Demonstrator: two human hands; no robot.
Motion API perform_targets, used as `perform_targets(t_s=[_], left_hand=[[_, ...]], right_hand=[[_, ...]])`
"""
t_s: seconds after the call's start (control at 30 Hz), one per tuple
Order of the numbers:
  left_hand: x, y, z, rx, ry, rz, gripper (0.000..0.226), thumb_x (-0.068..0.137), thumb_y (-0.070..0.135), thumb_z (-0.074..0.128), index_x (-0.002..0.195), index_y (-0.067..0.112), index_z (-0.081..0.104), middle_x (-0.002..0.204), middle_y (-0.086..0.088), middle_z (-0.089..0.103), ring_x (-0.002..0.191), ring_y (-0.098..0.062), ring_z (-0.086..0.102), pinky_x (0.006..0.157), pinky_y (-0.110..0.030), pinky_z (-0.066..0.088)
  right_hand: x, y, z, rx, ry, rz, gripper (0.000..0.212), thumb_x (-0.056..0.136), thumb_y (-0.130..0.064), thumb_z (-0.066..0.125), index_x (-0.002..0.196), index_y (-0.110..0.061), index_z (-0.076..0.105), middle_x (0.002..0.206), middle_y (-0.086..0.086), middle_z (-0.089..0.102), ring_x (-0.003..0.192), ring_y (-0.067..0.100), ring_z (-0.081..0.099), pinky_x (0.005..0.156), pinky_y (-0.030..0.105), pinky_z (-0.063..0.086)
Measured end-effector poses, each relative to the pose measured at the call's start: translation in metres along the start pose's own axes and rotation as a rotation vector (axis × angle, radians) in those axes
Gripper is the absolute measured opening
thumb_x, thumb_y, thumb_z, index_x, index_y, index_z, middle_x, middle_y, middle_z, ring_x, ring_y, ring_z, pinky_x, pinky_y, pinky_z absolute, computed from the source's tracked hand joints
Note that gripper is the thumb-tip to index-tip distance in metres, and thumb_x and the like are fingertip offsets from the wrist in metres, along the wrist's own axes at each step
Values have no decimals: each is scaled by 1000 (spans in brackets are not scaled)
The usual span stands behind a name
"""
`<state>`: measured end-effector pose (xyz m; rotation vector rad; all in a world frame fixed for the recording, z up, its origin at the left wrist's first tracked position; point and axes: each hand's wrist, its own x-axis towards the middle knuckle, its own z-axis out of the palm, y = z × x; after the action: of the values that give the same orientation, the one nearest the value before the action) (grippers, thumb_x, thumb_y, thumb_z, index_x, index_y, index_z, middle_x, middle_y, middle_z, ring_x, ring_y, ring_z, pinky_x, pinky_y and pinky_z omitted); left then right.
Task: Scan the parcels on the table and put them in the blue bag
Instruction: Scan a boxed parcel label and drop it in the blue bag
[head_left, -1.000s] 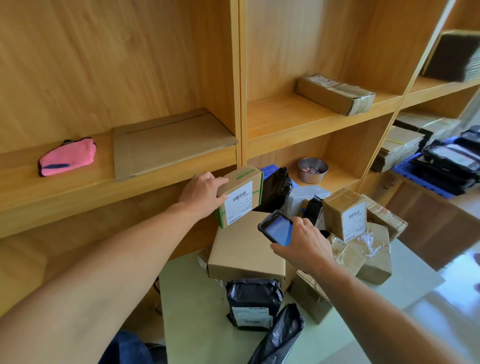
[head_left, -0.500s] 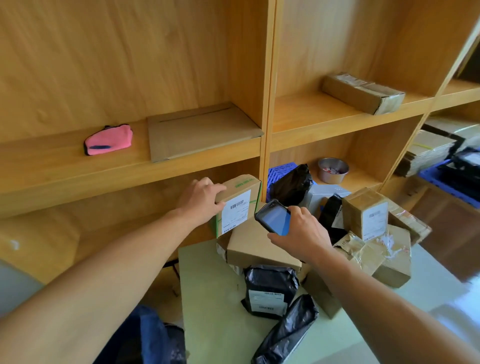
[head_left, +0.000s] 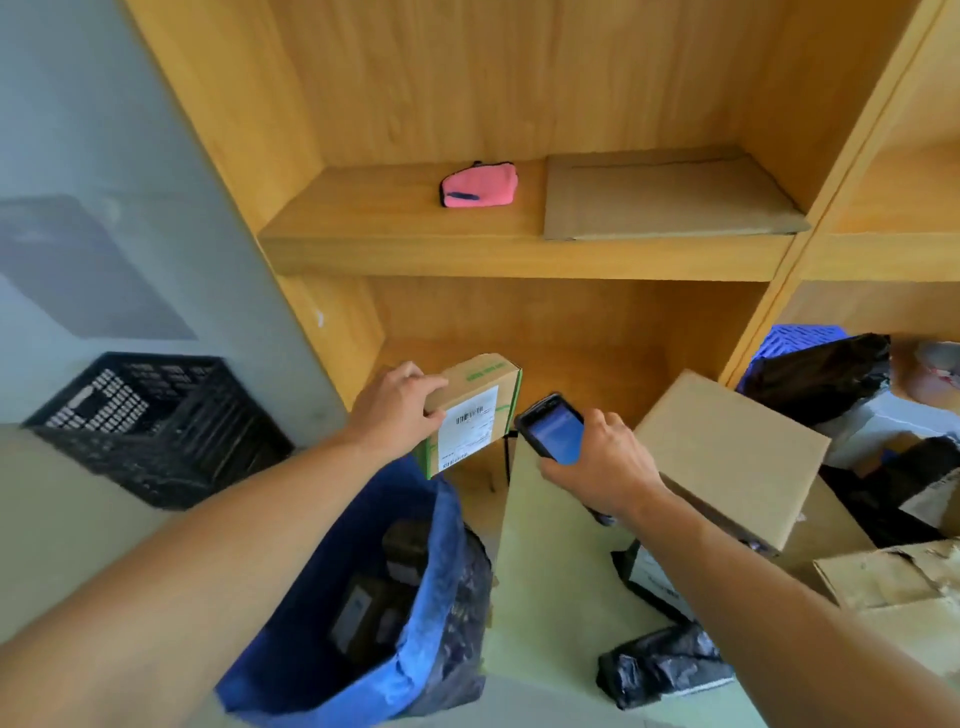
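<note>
Blue bag (head_left: 447, 535) already holds a few parcels (head_left: 363, 608), left hand (head_left: 400, 410) grips the labelled box (head_left: 475, 410) just over its far rim, right hand (head_left: 602, 467) clutches the scanner (head_left: 553, 428), and plenty more wait on the table (head_left: 545, 571).

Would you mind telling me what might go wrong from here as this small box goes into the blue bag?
1. The left hand grips the small box by one end, above the blue bag's far rim, not its middle; released here, it may catch the rim or fall behind.
2. The black poly parcel lies at the table's near edge, close to the right forearm; pulling back the right hand with the scanner might knock it off.
</note>
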<state>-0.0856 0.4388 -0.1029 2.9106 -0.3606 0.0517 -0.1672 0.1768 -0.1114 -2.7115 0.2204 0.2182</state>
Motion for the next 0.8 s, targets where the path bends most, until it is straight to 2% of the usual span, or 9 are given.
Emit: perform_targets(t_s=[0.07, 0.17, 0.33, 0.53, 0.8], left_hand=[[-14, -30, -4, 13, 5, -54, 49, 91, 41, 70, 139, 34, 60, 126, 2, 57, 120, -24, 49, 93, -40, 49], [-41, -87, -15, 7, 17, -158, 51, 90, 42, 71, 139, 36, 60, 127, 0, 57, 121, -27, 49, 98, -45, 48], [-79, -177, -30, 21, 63, -204, 49, 89, 40, 71, 137, 34, 61, 120, -4, 59, 117, -31, 52, 94, -42, 48], [-117, -287, -19, -25, 61, -235, 49, 87, 35, 73, 134, 33, 64, 121, -6, 59, 115, -32, 52, 89, -43, 52], [-124, -353, 40, -89, -33, -255, 50, 86, 35, 74, 134, 35, 63, 125, -3, 57, 118, -29, 47, 85, -45, 52]], right_hand=[[-1, -22, 14, -17, -45, -35, 77, 78, -71, 61, 129, -16, 45, 121, 5, 53, 108, 25, 55, 87, 37, 49], [-3, -69, 38, -30, -87, -98, 85, 79, -72, 61, 137, -13, 42, 127, 7, 53, 115, 28, 55, 86, 37, 47], [-6, -150, 76, -24, -99, -136, 83, 79, -71, 63, 135, -13, 44, 123, 7, 53, 111, 29, 57, 83, 39, 49], [-13, -245, 133, -66, -74, -154, 86, 82, -68, 64, 143, -14, 37, 136, 7, 50, 119, 30, 55, 84, 41, 50], [-8, -279, 194, -59, -44, -101, 82, 80, -69, 66, 138, -16, 40, 131, 4, 52, 116, 27, 57, 82, 39, 48]])
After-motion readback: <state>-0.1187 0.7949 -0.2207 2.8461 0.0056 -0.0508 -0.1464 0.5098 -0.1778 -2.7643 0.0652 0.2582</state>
